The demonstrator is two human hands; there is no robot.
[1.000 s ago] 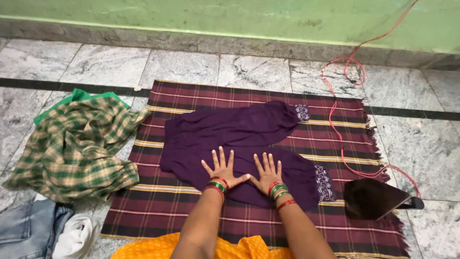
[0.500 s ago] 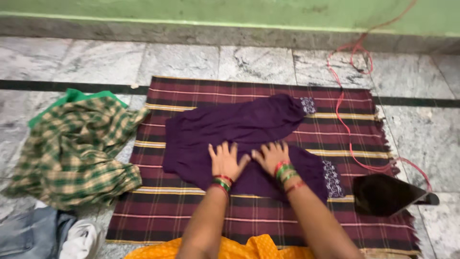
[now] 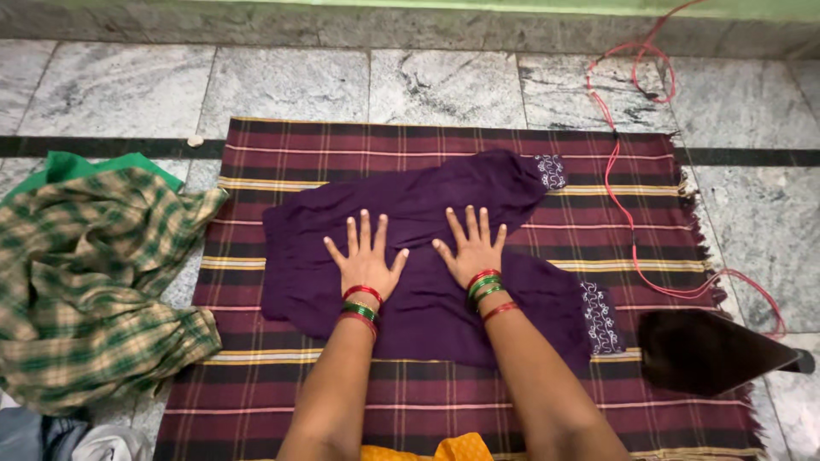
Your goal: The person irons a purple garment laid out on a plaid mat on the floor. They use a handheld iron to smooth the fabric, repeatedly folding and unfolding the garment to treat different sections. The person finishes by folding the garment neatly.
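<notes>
A dark purple garment [image 3: 410, 205] with white embroidered cuffs lies spread on a maroon striped mat [image 3: 282, 154] on the floor. My left hand [image 3: 366, 256] rests flat on the cloth, fingers apart, near its middle. My right hand [image 3: 471, 246] lies flat beside it, a little to the right, fingers also spread. Both wrists carry red and green bangles. Neither hand grips anything.
A dark clothes iron [image 3: 709, 350] sits on the mat's right edge, its red cord [image 3: 636, 248] running up across the marble floor to the wall. A green and cream checked cloth [image 3: 85, 282] lies heaped at left, with denim [image 3: 21, 431] and white fabric below it.
Both hands have slid forward over the purple garment, away from my body, staying flat. The view has tilted down slightly.
</notes>
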